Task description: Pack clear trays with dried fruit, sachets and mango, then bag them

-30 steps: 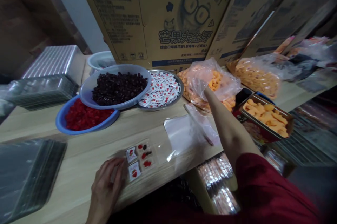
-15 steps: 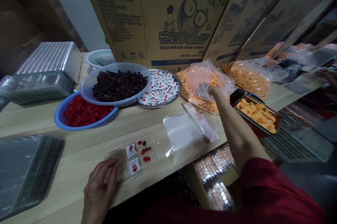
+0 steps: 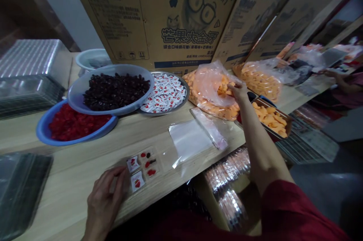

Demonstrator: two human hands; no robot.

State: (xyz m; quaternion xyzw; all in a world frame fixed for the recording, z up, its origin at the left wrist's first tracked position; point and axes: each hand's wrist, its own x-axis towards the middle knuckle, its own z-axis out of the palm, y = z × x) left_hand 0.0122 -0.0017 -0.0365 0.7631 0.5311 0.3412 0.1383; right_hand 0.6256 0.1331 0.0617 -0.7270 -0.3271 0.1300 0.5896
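Observation:
At the left end of a clear plastic tray (image 3: 151,163) my left hand (image 3: 107,192) has its fingers closed on the tray's edge. Two white printed sachets (image 3: 137,181) and several small red and dark pieces lie in the tray's compartments. My right hand (image 3: 237,91) is at the mouth of a clear bag (image 3: 208,101) full of orange pieces, its fingers closed around orange pieces. Right of that arm stands an open box (image 3: 270,118) of orange pieces. Flat clear bags (image 3: 190,141) lie between the tray and the big bag.
Bowls of dark pieces (image 3: 116,91) and red pieces (image 3: 76,124) stand left of a metal dish of sachets (image 3: 166,93). Stacked clear trays (image 3: 25,192) lie at the left. Cartons (image 3: 181,14) line the back. Another person's arm (image 3: 336,76) shows at the far right.
My right hand has come out from under the bag's plastic to its right side, with orange pieces at its fingers. The view has shifted right; my left hand stays at the tray.

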